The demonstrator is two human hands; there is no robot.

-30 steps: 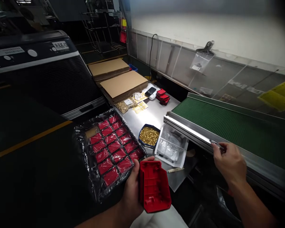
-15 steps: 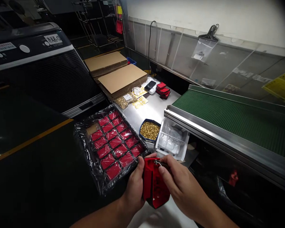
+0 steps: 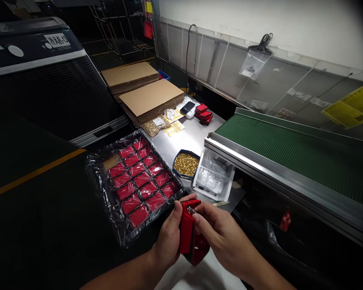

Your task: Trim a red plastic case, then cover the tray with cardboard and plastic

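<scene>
Between a green belt conveyor [image 3: 290, 161] and a film-lined tray of red plastic cases [image 3: 93, 177], the left hand [image 3: 167, 237] grips one red plastic case [image 3: 186, 233] on edge, steadying it, while the right hand [image 3: 224, 237] pinches a small metal piece [image 3: 191, 210] at its top end.

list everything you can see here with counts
red plastic housing: 1, red, in the left hand
small metal part: 1, silver, at the housing's top end
film-covered tray of housings: 1, about 17 red pieces, left of the hands
bowl of brass parts: 1, blue rim, on the steel table
plastic bin: 1, clear, beside the bowl
belt conveyor: 1, green, to the right
cardboard stacks: 2, brown, far end of the table
left hand: 1, gripping the housing
right hand: 1, fingers pinching the metal part
</scene>
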